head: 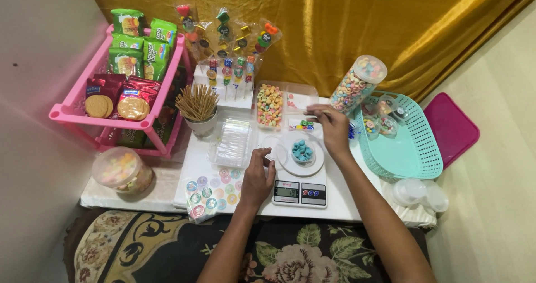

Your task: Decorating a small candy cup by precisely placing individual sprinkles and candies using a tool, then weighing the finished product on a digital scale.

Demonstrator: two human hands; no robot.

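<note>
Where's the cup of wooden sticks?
The cup of wooden sticks stands left of centre on the white table, beside the pink rack and behind the clear tray.

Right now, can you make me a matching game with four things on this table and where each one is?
Things:
1. blue candies
2. wooden sticks
3. biscuit packets
4. small tubs

Places:
A. in the teal basket
B. on the pink rack
C. in the dish on the kitchen scale
D. standing in a white cup

Pairs: 1-C, 2-D, 3-B, 4-A
</note>
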